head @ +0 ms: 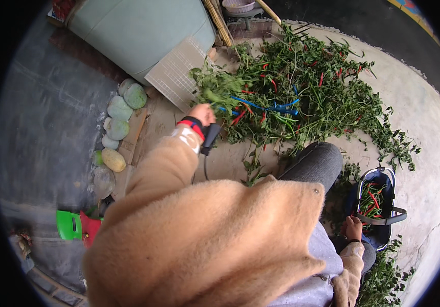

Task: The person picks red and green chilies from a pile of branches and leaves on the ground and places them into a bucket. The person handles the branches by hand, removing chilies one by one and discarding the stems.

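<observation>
My left hand (pixel 203 114) is closed around the stem end of a leafy green chili plant (pixel 218 94), whose foliage is blurred. Beyond it spreads a large heap of cut chili plants (pixel 319 92) with red and green peppers among the leaves. A blue strap (pixel 277 107) lies across the heap. My right hand (pixel 353 229), fingers curled, is at the near left side of a blue basket (pixel 384 240). Red and green chili peppers (pixel 371 199) lie inside that basket, under its dark handle (pixel 394 218). Whether the right fingers hold anything is unclear.
Several melons or gourds (pixel 118 128) line the wall side at left. A patterned tile (pixel 177 73) leans against a large pale container (pixel 147 34). More cut plants (pixel 383 276) lie at lower right. A green and red plastic object (pixel 70 225) stands at lower left.
</observation>
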